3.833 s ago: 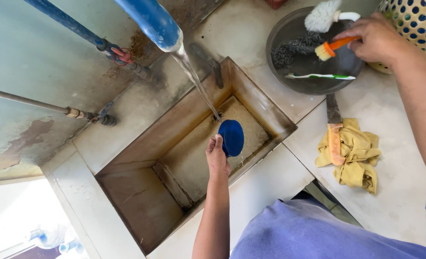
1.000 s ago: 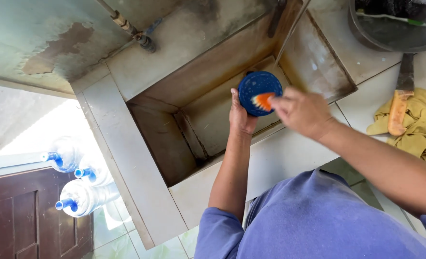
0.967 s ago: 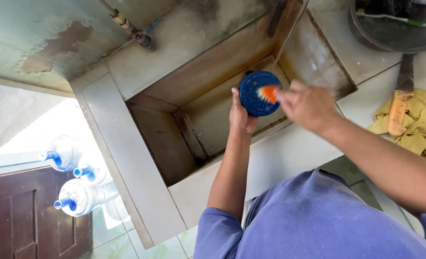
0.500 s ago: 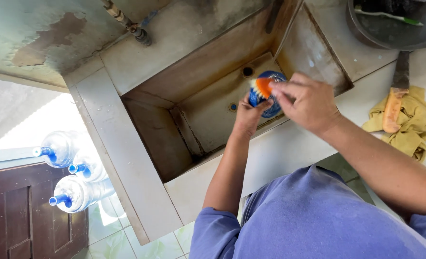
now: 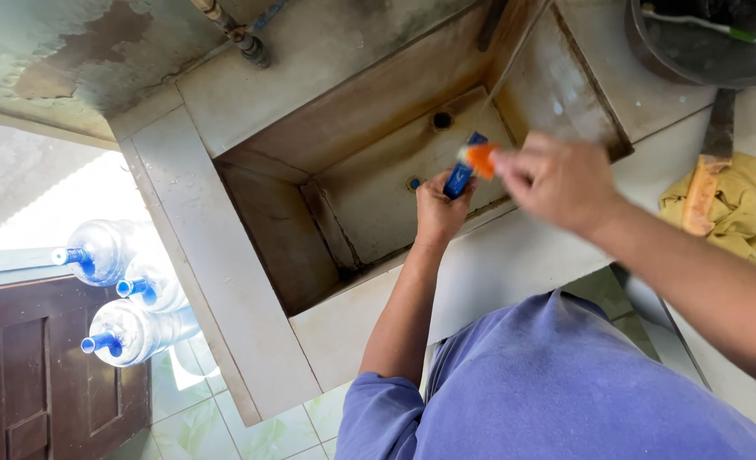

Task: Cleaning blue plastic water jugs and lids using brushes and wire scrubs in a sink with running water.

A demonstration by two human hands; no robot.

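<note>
Left hand (image 5: 439, 213) has its grip clenched on a blue lid (image 5: 460, 175), held edge-on over the sink (image 5: 378, 196). Right hand (image 5: 557, 179) grasps an orange brush (image 5: 480, 159), bristles at the lid's 1 o'clock edge. Scrubbing looks mid-way; no water is running, rinse likely left. Yellow cloth (image 5: 735, 209) on worktop (image 5: 523, 255), 3 o'clock.

Counter (image 5: 514, 255) with yellow cloth (image 5: 735, 213)
</note>
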